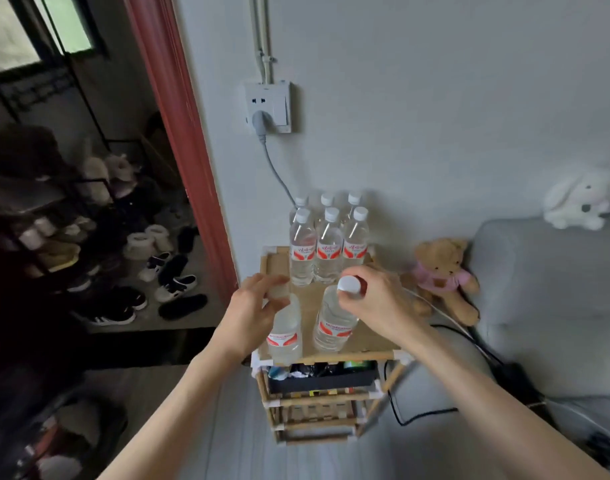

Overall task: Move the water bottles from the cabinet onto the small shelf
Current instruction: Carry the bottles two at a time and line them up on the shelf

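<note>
2 bottles upright on shelf, 1 pinched at the cap in each hand: left hand on left bottle, right hand on right bottle.

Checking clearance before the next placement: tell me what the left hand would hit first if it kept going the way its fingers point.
Likely the nearest standing bottle in the front row on the small shelf; the left hand, gripping its own bottle, points that way, though depth is unclear.

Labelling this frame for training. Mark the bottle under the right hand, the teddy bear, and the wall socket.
bottle under the right hand (333, 323), head view, on its clear body above the red label.
teddy bear (438, 259), head view, on its face.
wall socket (269, 105), head view, on its white plate.
</note>
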{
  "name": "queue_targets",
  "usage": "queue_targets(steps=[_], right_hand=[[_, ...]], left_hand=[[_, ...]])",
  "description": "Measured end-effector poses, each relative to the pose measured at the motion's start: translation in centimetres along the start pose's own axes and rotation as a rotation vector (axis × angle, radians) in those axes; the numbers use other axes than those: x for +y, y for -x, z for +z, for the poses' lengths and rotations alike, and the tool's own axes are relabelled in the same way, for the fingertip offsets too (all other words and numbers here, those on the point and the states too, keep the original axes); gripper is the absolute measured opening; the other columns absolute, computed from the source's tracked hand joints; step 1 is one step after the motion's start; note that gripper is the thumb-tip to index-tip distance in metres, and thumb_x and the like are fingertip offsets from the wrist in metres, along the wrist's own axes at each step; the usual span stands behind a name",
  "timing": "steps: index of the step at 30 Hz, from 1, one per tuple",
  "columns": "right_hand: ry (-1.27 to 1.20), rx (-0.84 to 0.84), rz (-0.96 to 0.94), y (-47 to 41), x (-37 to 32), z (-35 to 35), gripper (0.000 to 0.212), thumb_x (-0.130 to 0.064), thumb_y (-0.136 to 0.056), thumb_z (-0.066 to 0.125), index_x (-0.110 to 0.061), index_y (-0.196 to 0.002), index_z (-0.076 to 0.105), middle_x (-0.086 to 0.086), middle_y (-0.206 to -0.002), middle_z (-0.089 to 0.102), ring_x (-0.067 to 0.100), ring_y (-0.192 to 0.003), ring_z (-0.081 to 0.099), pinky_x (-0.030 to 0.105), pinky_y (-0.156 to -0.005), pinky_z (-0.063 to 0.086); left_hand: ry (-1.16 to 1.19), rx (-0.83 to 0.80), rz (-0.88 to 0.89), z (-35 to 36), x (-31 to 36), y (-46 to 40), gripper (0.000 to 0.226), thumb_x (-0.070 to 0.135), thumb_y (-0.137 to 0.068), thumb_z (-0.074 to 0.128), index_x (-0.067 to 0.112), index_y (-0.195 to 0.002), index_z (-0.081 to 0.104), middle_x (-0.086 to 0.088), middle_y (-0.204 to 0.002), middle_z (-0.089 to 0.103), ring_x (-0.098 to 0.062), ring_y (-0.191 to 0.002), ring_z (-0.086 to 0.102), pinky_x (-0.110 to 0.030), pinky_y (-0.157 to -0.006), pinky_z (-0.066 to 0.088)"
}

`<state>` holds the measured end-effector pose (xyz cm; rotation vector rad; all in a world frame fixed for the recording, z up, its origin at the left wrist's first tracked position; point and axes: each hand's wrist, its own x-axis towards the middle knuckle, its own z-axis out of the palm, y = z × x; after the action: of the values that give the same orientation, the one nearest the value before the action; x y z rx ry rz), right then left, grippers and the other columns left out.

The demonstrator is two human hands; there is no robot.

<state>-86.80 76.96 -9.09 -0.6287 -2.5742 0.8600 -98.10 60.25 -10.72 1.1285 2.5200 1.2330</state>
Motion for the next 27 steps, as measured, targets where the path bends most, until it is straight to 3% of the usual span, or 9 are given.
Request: queue_targets(steps=[6,11,15,19,24,27], right_hand=[[0.028,-0.124,-0.033,-8.7,3.8,1.0,0.027,-0.02,-0.076,0.065,-0.014,-0.103,0.063,0.007,-0.104,0.064,0.021,-0.09,0.056,0.031,-0.077,0.044],[0.038,-0.24,-0.083,-13.2,6.1,1.6,0.027,-0.021,-0.079,0.063,-0.016,-0.106,0.062,0.004,-0.107,0.063,0.018,-0.09,0.056,0.024,-0.071,0.038],[0.035,-0.264,-0.129,-15.6,6.9,1.9,0.022,-0.023,-0.079,0.063,-0.017,-0.101,0.062,0.002,-0.103,0.063,0.012,-0.08,0.049,0.019,-0.065,0.03],[-0.009,-0.276,-0.178,-15.8,7.6,2.3,0.026,-0.023,-0.082,0.063,-0.016,-0.107,0.059,0.002,-0.106,0.059,0.011,-0.082,0.05,0.018,-0.069,0.033],[-0.074,-0.441,-0.255,-15.5,8.6,1.8,0.044,-0.02,-0.088,0.057,-0.03,-0.129,0.045,-0.015,-0.125,0.048,-0.01,-0.079,0.047,0.012,-0.08,0.034],[-0.066,-0.443,-0.233,-15.9,8.4,2.0,0.041,-0.017,-0.088,0.056,-0.028,-0.127,0.049,-0.009,-0.12,0.054,0.002,-0.078,0.05,0.012,-0.075,0.035]], left_hand=[[0.009,-0.006,-0.093,3.2,-0.8,-8.2,0.034,0.007,-0.086,0.057,0.017,-0.118,0.056,0.004,-0.105,0.053,-0.013,-0.099,0.047,-0.016,-0.084,0.031],[-0.008,0.011,-0.145,5.6,-1.6,-12.5,0.035,0.001,-0.085,0.055,0.013,-0.118,0.056,-0.005,-0.112,0.056,-0.012,-0.097,0.046,0.007,-0.076,0.025],[-0.021,0.032,-0.179,6.2,-1.9,-14.8,0.034,0.003,-0.085,0.057,0.011,-0.118,0.056,-0.008,-0.107,0.056,-0.014,-0.092,0.047,-0.004,-0.077,0.028],[-0.039,0.034,-0.182,6.5,-2.0,-15.9,0.035,0.011,-0.082,0.062,0.012,-0.116,0.057,-0.004,-0.098,0.055,-0.015,-0.088,0.046,-0.011,-0.076,0.028],[-0.045,-0.131,-0.06,5.3,-3.2,-15.4,0.047,0.003,-0.085,0.055,0.023,-0.128,0.046,0.012,-0.127,0.043,-0.01,-0.113,0.039,-0.017,-0.096,0.025],[-0.056,-0.189,-0.014,4.6,-3.9,-15.1,0.049,-0.005,-0.085,0.049,0.026,-0.123,0.051,0.019,-0.124,0.043,-0.009,-0.112,0.041,-0.01,-0.09,0.029]])
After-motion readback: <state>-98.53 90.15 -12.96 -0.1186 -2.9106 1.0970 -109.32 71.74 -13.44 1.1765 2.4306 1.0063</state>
